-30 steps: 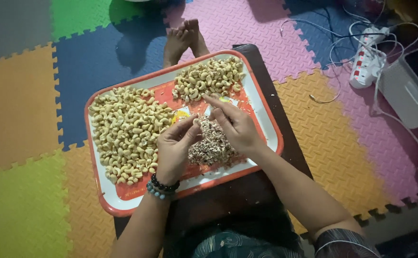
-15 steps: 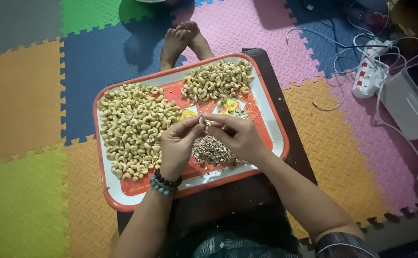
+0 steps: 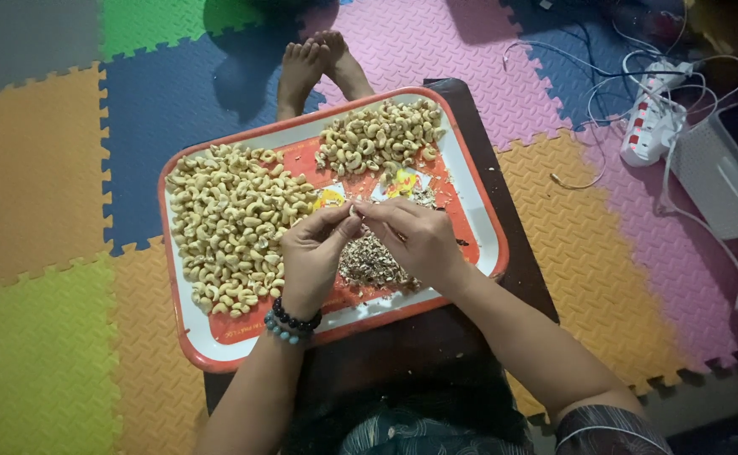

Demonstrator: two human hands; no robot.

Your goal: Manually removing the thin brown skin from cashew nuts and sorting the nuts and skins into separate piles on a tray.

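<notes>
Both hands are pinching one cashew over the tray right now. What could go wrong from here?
The left hand and right hand meet on a cashew above the skin scraps; if it slips, it may land there. A wrist sweep could mix the large cashew pile with the small cashew pile. The tray overhangs its dark stand, so it might tip.

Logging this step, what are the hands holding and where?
Both hands, left hand and right hand, pinch one cashew nut between their fingertips over the tray.
</notes>
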